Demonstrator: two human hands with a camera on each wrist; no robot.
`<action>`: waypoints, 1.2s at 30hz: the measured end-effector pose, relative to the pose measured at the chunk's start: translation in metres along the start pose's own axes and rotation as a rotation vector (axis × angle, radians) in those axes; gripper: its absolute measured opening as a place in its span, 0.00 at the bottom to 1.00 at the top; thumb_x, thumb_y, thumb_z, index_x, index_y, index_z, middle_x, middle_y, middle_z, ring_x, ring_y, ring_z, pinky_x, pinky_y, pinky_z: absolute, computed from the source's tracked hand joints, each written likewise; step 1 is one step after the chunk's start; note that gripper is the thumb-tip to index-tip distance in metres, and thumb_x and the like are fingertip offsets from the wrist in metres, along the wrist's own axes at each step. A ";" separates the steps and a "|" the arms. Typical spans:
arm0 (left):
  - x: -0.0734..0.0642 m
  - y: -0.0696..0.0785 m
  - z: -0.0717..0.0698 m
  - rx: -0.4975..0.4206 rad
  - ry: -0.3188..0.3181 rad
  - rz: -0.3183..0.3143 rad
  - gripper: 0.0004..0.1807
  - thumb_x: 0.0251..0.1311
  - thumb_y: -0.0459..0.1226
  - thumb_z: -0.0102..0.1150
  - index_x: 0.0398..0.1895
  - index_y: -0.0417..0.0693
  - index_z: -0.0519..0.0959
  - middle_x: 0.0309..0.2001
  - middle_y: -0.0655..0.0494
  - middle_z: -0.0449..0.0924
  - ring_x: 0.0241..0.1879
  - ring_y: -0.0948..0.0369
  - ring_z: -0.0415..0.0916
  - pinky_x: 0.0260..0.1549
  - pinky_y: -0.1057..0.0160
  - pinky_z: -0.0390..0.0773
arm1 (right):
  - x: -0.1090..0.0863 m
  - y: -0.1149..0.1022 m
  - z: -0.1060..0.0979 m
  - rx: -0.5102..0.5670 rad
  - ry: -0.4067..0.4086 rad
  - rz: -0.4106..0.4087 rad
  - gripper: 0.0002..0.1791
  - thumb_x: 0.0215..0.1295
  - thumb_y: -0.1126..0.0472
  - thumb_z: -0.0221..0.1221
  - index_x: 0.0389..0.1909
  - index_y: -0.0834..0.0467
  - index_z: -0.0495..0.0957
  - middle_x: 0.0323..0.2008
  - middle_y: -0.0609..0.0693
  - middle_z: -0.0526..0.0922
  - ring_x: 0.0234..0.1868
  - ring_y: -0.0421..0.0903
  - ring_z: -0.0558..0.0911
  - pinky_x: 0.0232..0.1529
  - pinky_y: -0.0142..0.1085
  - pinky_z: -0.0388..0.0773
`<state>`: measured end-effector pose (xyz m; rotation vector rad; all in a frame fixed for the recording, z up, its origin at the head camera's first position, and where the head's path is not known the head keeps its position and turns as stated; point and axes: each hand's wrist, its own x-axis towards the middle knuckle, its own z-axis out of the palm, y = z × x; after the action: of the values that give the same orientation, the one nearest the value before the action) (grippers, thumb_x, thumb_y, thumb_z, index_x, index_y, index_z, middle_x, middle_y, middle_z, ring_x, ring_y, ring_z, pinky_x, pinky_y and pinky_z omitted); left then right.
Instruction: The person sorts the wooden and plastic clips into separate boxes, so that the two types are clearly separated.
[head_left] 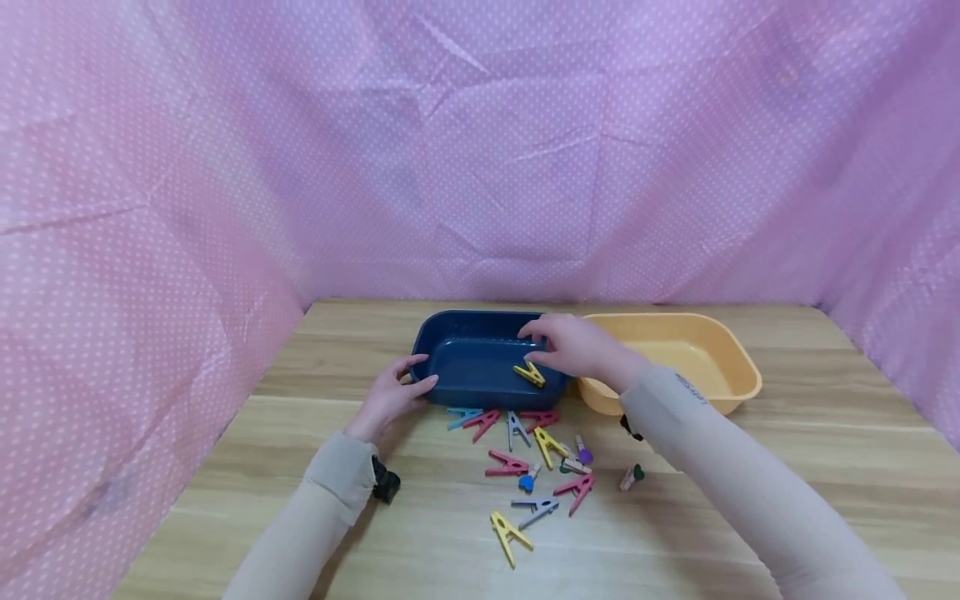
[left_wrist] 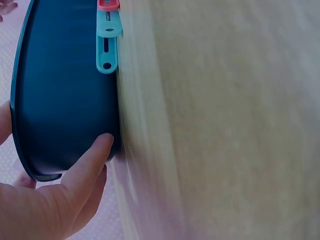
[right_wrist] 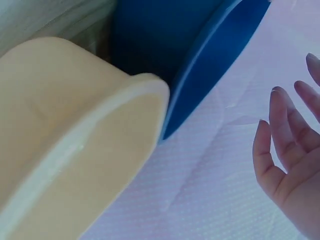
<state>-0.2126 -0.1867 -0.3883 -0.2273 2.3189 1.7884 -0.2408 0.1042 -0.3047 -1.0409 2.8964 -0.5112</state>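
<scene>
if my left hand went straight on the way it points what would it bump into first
The blue tub, probably almost at once: its end lies between the spread fingers of your left hand, though the gap to the palm is unclear.

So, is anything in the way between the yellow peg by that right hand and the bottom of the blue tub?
Nothing visible: the yellow peg shows uncovered against the blue tub, just under the right hand. I can't tell whether it's already touching the bottom.

Pale sleeves (head_left: 750, 479), greyish cuffs (head_left: 339, 468), dark lettering (head_left: 691, 389), black wrist pieces (head_left: 386, 482)
</scene>
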 end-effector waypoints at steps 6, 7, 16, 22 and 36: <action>0.001 -0.002 -0.001 -0.017 -0.002 -0.008 0.30 0.63 0.39 0.59 0.68 0.48 0.63 0.74 0.42 0.47 0.59 0.49 0.69 0.57 0.52 0.73 | -0.016 -0.006 0.001 -0.037 0.025 -0.041 0.20 0.61 0.54 0.63 0.52 0.58 0.78 0.38 0.50 0.82 0.32 0.43 0.78 0.37 0.37 0.80; 0.001 -0.002 -0.002 -0.018 -0.002 -0.006 0.30 0.63 0.38 0.58 0.68 0.48 0.63 0.73 0.42 0.47 0.59 0.49 0.68 0.57 0.52 0.73 | -0.018 -0.006 0.002 -0.043 0.024 -0.042 0.20 0.61 0.54 0.64 0.52 0.58 0.78 0.37 0.50 0.82 0.32 0.42 0.78 0.36 0.37 0.79; -0.001 -0.001 -0.003 -0.014 -0.003 -0.014 0.31 0.63 0.39 0.59 0.68 0.48 0.63 0.73 0.42 0.48 0.59 0.49 0.70 0.56 0.53 0.74 | -0.038 -0.011 0.012 -0.017 -0.017 -0.045 0.26 0.57 0.49 0.65 0.55 0.56 0.77 0.38 0.47 0.82 0.28 0.38 0.76 0.33 0.33 0.77; 0.002 0.001 -0.003 -0.019 -0.003 -0.023 0.30 0.62 0.39 0.59 0.68 0.49 0.64 0.73 0.42 0.49 0.59 0.50 0.71 0.56 0.53 0.75 | -0.049 -0.015 0.018 0.035 -0.051 -0.025 0.31 0.56 0.44 0.65 0.58 0.55 0.74 0.41 0.50 0.82 0.30 0.39 0.77 0.34 0.32 0.77; 0.004 0.002 -0.004 -0.007 -0.011 -0.016 0.29 0.63 0.38 0.58 0.67 0.48 0.65 0.73 0.42 0.48 0.58 0.50 0.70 0.56 0.54 0.74 | -0.063 -0.016 0.031 0.060 -0.071 0.021 0.30 0.55 0.48 0.67 0.58 0.54 0.73 0.37 0.48 0.81 0.21 0.36 0.67 0.24 0.28 0.69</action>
<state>-0.2170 -0.1901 -0.3867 -0.2358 2.2965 1.7864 -0.1779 0.1231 -0.3351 -0.9989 2.8092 -0.5450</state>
